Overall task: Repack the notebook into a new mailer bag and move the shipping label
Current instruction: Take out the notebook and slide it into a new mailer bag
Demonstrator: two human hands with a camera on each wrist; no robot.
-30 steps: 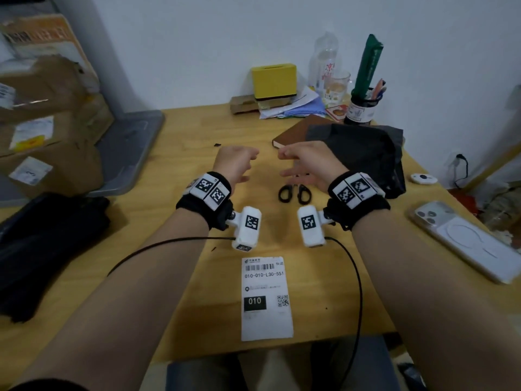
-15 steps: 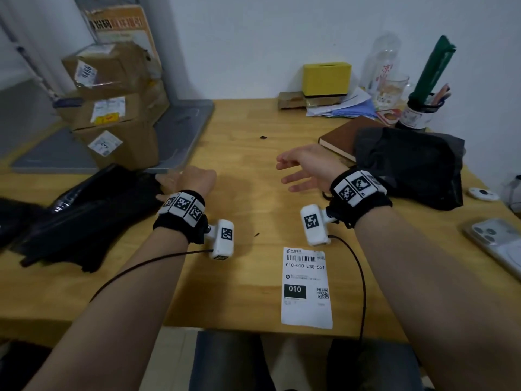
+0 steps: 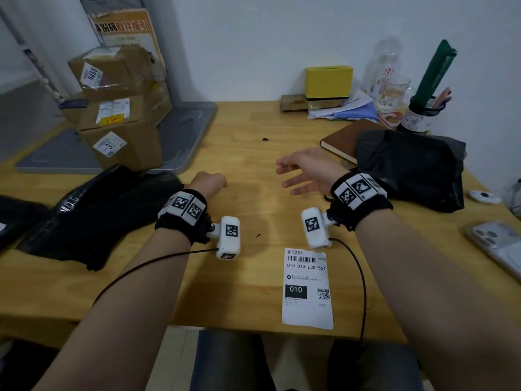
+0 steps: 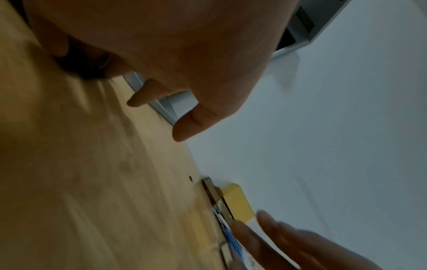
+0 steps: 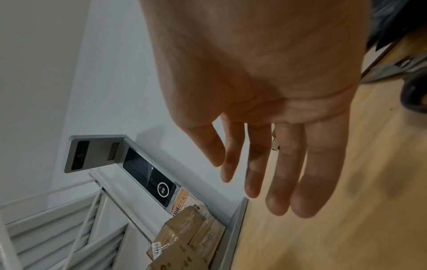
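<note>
A white shipping label (image 3: 307, 289) lies flat near the table's front edge, between my wrists. At the right rear, the brown notebook (image 3: 341, 141) lies partly under a crumpled dark grey mailer bag (image 3: 408, 167). A stack of black mailer bags (image 3: 93, 218) lies at the left. My left hand (image 3: 210, 182) hovers just right of that stack with loosely curled fingers (image 4: 184, 131) and holds nothing. My right hand (image 3: 301, 170) floats above the table's middle with its fingers (image 5: 277, 182) straight and spread, also empty.
Taped cardboard parcels (image 3: 118, 108) stand on a grey platform (image 3: 180, 136) at the back left. A yellow box (image 3: 328, 81), papers, a bottle and a pen cup (image 3: 417, 119) line the back wall. A phone (image 3: 499, 246) lies at the right edge. A scissors handle (image 5: 415, 91) shows beside my right wrist.
My left hand has moved left, away from the right hand and up to the black bag stack. The view has swung left. My right hand has stayed near the middle and spread its fingers.
</note>
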